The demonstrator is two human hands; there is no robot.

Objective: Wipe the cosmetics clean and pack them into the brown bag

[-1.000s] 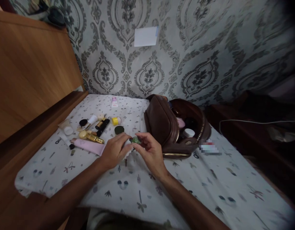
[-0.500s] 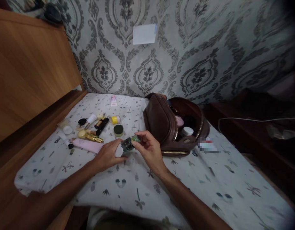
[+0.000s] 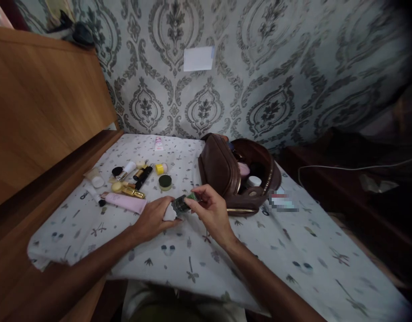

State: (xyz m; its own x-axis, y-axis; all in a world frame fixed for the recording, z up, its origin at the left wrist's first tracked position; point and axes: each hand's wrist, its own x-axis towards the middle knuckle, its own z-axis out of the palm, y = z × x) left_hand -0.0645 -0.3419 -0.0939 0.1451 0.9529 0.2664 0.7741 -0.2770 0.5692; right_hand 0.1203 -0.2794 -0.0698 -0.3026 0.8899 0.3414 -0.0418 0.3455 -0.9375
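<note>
A small dark-green container point(image 3: 180, 204), its exact kind unclear, is held between my two hands just above the table cover. My left hand point(image 3: 152, 220) is closed around its lower end, with a white tissue-like piece point(image 3: 169, 213) between palm and container. At the other end, the fingertips of my right hand point(image 3: 211, 213) pinch its lighter green part. A round jar with a dark green lid point(image 3: 165, 182) stands just beyond my left hand. The pink tube point(image 3: 125, 202) lies close to that hand's left side.
An unzipped brown leather bag point(image 3: 222, 172) stands to the right, with a white-lidded jar point(image 3: 254, 181) inside. Several cosmetics lie at left, among them a gold bottle point(image 3: 133, 192) and a yellow-capped item point(image 3: 160, 169). A wooden panel point(image 3: 52, 89) borders the left; a patterned wall rises behind.
The camera view has shifted slightly, so the whole scene sits a little differently. Both hands keep their hold on the green container, with only a slight change in its tilt.
</note>
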